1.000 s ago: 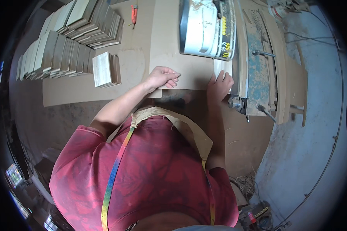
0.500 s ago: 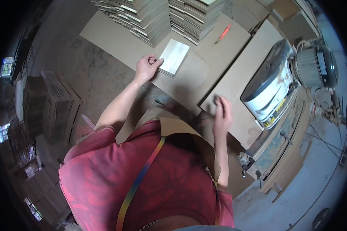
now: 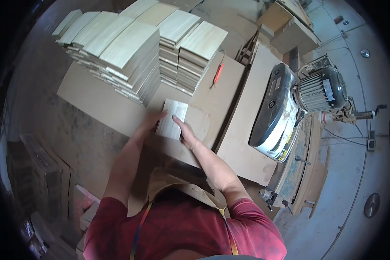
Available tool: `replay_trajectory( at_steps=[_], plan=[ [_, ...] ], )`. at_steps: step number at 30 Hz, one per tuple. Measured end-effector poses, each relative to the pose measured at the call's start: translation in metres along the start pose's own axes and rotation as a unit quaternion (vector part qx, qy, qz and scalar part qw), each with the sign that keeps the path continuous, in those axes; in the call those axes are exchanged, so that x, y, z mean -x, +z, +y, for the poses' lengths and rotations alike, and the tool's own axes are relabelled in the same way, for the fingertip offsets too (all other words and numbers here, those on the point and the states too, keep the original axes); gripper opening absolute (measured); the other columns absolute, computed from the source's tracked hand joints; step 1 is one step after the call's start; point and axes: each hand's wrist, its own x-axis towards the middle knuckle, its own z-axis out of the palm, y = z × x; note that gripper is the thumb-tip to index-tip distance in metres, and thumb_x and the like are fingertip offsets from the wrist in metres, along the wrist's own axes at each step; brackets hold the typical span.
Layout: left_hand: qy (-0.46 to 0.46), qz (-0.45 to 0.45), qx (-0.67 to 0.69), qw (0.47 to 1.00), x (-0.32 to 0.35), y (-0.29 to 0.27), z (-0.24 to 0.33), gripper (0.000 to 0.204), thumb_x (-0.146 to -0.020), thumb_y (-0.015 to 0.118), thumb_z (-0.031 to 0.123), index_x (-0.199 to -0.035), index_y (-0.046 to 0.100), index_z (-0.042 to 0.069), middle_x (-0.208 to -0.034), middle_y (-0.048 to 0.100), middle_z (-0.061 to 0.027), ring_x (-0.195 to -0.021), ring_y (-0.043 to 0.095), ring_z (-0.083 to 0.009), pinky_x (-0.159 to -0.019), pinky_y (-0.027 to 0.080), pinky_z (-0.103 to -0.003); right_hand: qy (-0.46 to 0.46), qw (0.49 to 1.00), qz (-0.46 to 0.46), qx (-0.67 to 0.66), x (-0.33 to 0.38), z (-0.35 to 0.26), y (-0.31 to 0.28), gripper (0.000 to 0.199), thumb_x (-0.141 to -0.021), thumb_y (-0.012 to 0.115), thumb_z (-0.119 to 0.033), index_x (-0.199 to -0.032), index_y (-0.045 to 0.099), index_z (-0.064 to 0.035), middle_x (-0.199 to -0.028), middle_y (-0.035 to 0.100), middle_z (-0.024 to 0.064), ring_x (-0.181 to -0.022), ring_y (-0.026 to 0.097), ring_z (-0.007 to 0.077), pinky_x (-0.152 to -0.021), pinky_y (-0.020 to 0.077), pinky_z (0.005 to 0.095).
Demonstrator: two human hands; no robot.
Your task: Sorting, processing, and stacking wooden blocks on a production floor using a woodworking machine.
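Across the worktop, I saw the left hand and right hand, both partly closed, gripping a small wooden stack from opposite sides; even pressure would likely have kept its edges flush. Taller board stacks stood beyond, a motor-driven machine rightward, dusty floor leftward.

My right hand is no longer near the black and white machine; it now grips the right side of the small pile of boards. My left hand, away from that pile a second ago, is on its left side. I also see more tops of the tall piles.
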Motion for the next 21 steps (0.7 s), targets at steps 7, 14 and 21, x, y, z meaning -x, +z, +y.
replay_trajectory(
  at_steps=[7,14,21],
  plan=[
    [-0.001,-0.013,0.013,1.0,-0.007,0.009,-0.001,0.084,-0.102,0.069,0.062,-0.159,0.056,0.002,-0.153,0.063,-0.022,-0.138,0.062,-0.0333,-0.115,0.047,-0.045,0.01,0.996,-0.028,-0.084,-0.03,0.034,-0.007,0.091,-0.1,0.071,-0.06,-0.156,0.052,0.0092,-0.156,0.06,0.0287,-0.137,0.062,0.0391,-0.113,0.0474,0.0436],
    [0.013,0.046,0.044,0.998,0.005,0.0,-0.014,0.08,-0.105,0.062,0.063,-0.151,0.061,-0.002,-0.147,0.066,-0.0206,-0.131,0.065,-0.0312,-0.111,0.048,-0.042,0.006,0.996,-0.014,-0.087,-0.028,0.047,0.008,0.092,-0.098,0.071,-0.063,-0.157,0.053,0.0054,-0.157,0.059,0.0269,-0.141,0.059,0.0385,-0.117,0.0439,0.0458],
    [-0.001,0.028,0.063,0.998,-0.014,-0.022,-0.05,0.073,-0.104,0.066,0.055,-0.146,0.065,-0.005,-0.132,0.074,-0.0194,-0.115,0.073,-0.0287,-0.1,0.056,-0.036,0.041,0.988,-0.069,-0.133,-0.024,0.047,0.01,0.088,-0.098,0.069,-0.063,-0.157,0.056,0.0009,-0.159,0.058,0.0237,-0.145,0.055,0.0385,-0.116,0.0427,0.0474]
  ],
)
